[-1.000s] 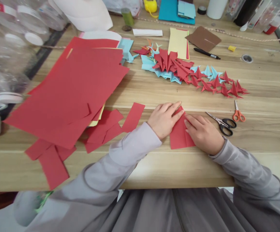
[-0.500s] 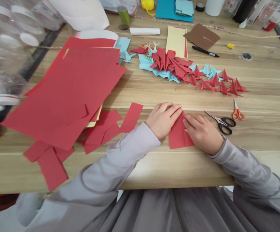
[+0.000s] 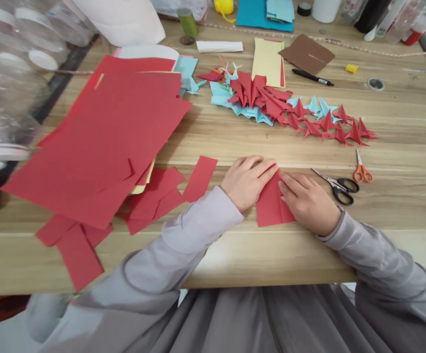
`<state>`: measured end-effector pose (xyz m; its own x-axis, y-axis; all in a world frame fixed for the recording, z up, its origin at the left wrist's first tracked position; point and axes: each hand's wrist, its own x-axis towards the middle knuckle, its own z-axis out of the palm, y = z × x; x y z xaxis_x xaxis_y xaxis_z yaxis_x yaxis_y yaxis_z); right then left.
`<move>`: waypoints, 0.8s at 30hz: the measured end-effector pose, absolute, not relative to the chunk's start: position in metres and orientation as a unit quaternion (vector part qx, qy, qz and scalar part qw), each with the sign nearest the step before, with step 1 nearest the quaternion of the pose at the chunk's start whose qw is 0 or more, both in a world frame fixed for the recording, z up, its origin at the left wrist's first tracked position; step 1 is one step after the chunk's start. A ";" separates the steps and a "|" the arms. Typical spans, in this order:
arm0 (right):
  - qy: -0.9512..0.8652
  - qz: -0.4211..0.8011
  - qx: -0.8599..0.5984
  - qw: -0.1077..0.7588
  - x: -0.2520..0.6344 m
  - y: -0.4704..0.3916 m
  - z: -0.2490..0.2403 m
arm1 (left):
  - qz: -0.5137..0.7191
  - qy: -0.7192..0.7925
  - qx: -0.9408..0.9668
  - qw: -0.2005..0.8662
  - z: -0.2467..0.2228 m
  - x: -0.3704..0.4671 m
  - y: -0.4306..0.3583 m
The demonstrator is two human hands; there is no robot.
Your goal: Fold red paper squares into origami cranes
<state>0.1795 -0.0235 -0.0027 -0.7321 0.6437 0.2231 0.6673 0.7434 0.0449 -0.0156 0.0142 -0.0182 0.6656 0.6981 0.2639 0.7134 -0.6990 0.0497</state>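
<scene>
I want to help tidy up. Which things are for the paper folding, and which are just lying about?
Probably for folding:
red paper under the hands
red strips
folded shapes
black scissors, perhaps for cutting

Probably just lying about:
pen
yellow scrap
black roll
clear containers

Soft, fairly bright light spreads evenly over the table (image 3: 231, 257), leaving a pale sheen near its front edge (the source itself is out of view). A faint, soft-edged shadow lies beside the large red sheets (image 3: 124, 132), along their right side. The folded paper (image 3: 269, 208) is reasonably crisp, its crease readable. At far left the clear bottles (image 3: 39, 29) look smeared and stretched; at upper right, containers (image 3: 370, 14) lean outward, distorted.
</scene>
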 end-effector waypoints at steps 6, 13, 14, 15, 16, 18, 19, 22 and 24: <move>-0.927 -0.063 -0.359 0.094 0.179 -0.024 -0.001 | -0.132 -0.392 -0.910 0.018 -0.018 -0.016 0.015; -0.925 -0.030 -0.364 0.100 0.180 -0.024 -0.002 | -0.139 -0.410 -0.901 -0.015 -0.009 -0.011 0.012; -0.925 -0.028 -0.367 0.099 0.180 -0.024 -0.002 | -0.143 -0.412 -0.899 -0.022 -0.008 -0.010 0.011; -0.923 -0.026 -0.371 0.099 0.179 -0.023 -0.002 | -0.146 -0.414 -0.898 -0.028 -0.007 -0.009 0.010; -0.920 -0.022 -0.377 0.101 0.179 -0.023 -0.001 | -0.149 -0.416 -0.896 -0.035 -0.006 -0.008 0.009; -0.914 -0.006 -0.392 0.107 0.179 -0.023 0.000 | -0.153 -0.420 -0.893 -0.045 -0.006 -0.008 0.009; -0.910 0.006 -0.398 0.111 0.179 -0.023 0.000 | -0.155 -0.421 -0.892 -0.047 -0.006 -0.008 0.008; -0.902 0.045 -0.411 0.129 0.180 -0.022 0.000 | -0.158 -0.422 -0.891 -0.046 -0.007 -0.008 0.008; -0.896 0.064 -0.415 0.141 0.181 -0.020 0.000 | -0.156 -0.423 -0.892 -0.040 -0.007 -0.007 0.008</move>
<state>0.1806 -0.0203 -0.0004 -0.6150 0.7626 0.2005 0.7264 0.6469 -0.2322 -0.0074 0.0080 -0.0069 0.5946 0.7663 0.2433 0.7412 -0.6397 0.2036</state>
